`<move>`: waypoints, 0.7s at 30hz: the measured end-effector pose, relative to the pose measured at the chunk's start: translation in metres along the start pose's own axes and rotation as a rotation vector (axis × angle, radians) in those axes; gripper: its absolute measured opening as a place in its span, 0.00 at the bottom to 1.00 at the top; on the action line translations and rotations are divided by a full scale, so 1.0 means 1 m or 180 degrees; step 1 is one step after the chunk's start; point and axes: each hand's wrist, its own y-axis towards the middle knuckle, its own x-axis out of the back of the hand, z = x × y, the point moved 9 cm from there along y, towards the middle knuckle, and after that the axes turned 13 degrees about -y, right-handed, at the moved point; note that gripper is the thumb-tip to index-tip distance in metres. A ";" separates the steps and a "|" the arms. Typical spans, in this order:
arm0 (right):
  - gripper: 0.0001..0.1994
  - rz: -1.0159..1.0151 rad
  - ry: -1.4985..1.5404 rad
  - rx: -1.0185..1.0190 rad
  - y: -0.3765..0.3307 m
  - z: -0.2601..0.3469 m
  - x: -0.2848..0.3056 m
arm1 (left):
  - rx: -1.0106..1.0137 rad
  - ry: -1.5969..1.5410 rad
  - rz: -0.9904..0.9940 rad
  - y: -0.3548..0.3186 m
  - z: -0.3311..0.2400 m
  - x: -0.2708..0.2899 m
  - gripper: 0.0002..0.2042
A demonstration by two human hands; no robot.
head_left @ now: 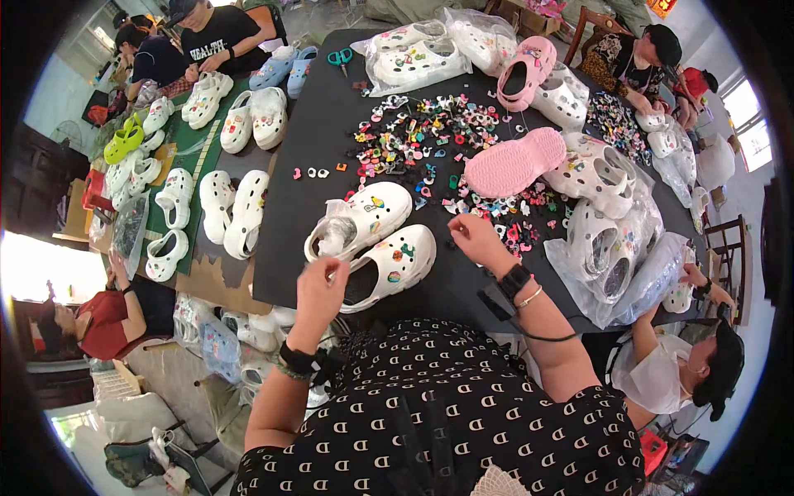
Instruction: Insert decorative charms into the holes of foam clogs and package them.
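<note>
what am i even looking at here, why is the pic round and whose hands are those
It is one picture from a wide fisheye camera worn on a person's head, looking down, so edges bend. The two forearms from below are that person's own. The left hand touches the heel of a white clog on the black table; a second white clog lies beside it. The right hand reaches toward a heap of small colourful charms. A pink clog lies sole up. Other people work around the table.

White clog [387, 266], charms on top, perhaps tilted, black table [314, 165]
</note>
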 end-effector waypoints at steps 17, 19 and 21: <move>0.29 0.0041 -0.0118 0.0732 -0.018 0.073 -0.028 | 0.2709 -0.4620 0.1524 -0.010 0.038 -0.152 0.19; 0.31 0.0144 -0.0492 0.0798 -0.010 0.081 -0.037 | 0.2760 -0.4698 0.1705 -0.009 0.039 -0.156 0.18; 0.31 0.0115 -0.0576 0.0794 -0.002 0.082 -0.044 | 0.2768 -0.4757 0.1727 -0.008 0.043 -0.158 0.18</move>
